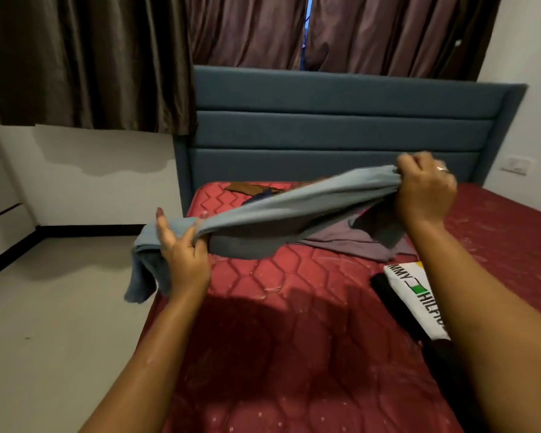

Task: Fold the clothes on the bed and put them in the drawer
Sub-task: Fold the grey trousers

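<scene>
A soft grey-blue garment (294, 207) stretched in the air above the bed (294, 339), its left end gripped in the left hand (183, 254) and drooping past it, its right end bunched in the clenched right hand (425, 189). On the red quilted mattress lay a mauve garment (341, 242) and a white printed shirt (419, 295). Glossy brown curtains (91, 57) and a padded teal headboard (341, 126) stood behind.

Your right hand (425, 195) wears a silver-toned ring (441, 169) on one finger. Your left hand (185, 254) has a dark red painted thumbnail (159, 211). Your left forearm (156, 354) and right forearm (469, 292) are bare.
</scene>
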Demonstrator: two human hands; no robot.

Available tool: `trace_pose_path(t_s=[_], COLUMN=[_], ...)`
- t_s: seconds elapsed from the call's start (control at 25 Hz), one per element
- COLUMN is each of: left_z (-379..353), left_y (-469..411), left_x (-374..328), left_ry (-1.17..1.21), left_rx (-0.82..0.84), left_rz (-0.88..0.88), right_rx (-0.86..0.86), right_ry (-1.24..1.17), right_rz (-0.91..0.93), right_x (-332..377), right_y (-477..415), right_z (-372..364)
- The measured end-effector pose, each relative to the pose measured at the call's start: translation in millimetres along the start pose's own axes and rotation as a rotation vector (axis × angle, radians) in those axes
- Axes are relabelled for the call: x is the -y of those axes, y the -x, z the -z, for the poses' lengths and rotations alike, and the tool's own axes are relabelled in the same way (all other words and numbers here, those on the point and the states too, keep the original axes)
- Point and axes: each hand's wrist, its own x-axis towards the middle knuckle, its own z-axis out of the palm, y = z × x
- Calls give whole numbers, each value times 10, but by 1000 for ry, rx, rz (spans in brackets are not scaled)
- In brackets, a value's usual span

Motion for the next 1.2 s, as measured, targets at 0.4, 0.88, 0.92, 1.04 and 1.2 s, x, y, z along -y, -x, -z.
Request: trace_pose_path(t_s=[0.4, 0.88, 0.92, 1.04, 1.2], left_z=[393, -728, -798, -923, -1000], left_y=[2152, 2626, 2654, 2660, 2603], left_x=[1134, 74, 86, 112, 65], left_ry=[-733, -848, -825, -794, -892], left_rx=[743, 1157, 1155, 1105, 1199], left_rz=[228, -26, -34, -34, 8], right_rx=[933, 970, 794, 305, 467], right_ry=[291, 88, 28, -5, 248], right_rz=[-732, -594, -506, -197, -395], right_x=[-1128, -1363, -1375, -1516, -1971], right_y=[2554, 2485, 2431, 2338, 2837], right_z=[213, 303, 344, 520, 641])
